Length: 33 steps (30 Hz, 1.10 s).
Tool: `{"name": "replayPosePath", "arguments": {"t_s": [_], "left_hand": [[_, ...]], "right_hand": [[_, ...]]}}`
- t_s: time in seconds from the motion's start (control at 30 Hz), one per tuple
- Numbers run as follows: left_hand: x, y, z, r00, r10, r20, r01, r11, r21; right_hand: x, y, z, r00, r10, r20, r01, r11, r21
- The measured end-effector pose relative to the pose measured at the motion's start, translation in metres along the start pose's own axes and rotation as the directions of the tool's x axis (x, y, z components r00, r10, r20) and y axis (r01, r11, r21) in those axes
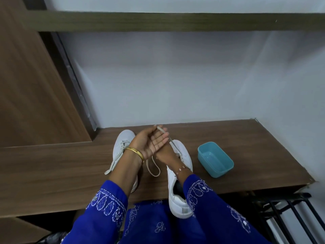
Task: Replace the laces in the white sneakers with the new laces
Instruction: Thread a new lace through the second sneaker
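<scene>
The left hand [149, 141] is raised palm-up over the brown wooden shelf [246, 147], wrist bent back, and pinches a flat off-white lace [162, 132] at its fingertips. The lace runs taut down to the right white leather sneaker [177, 182], where the right hand [164, 152] sits — mostly hidden behind the left, so its grip cannot be told. A slack loop of lace hangs between the forearms. The left white sneaker [123, 140], laces loose, lies beside it; an empty teal plastic box [215, 159] stands just right.
</scene>
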<state>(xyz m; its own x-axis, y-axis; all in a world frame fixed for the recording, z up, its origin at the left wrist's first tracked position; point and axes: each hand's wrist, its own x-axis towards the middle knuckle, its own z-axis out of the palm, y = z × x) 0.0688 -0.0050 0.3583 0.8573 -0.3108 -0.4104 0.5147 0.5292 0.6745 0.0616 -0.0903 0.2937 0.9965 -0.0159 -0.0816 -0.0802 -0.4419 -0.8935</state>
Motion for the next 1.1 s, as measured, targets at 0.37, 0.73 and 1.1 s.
{"name": "replayPosePath", "arguments": {"t_s": [0.37, 0.73, 1.1], "left_hand": [[0.005, -0.040, -0.035, 0.894, 0.396, -0.210, -0.194, 0.765, 0.615], [0.011, -0.066, -0.035, 0.985, 0.170, 0.036, -0.166, 0.862, 0.479], [0.014, -0.011, -0.015, 0.984, 0.176, 0.004, -0.174, 0.974, -0.148]], "right_hand": [[0.005, -0.030, -0.058, 1.000, -0.023, 0.020, 0.014, 0.936, 0.353], [0.006, -0.038, -0.093, 0.987, 0.157, -0.019, -0.149, 0.963, 0.225], [-0.028, 0.026, -0.034, 0.905, 0.164, 0.393, -0.106, 0.981, -0.164]]}}
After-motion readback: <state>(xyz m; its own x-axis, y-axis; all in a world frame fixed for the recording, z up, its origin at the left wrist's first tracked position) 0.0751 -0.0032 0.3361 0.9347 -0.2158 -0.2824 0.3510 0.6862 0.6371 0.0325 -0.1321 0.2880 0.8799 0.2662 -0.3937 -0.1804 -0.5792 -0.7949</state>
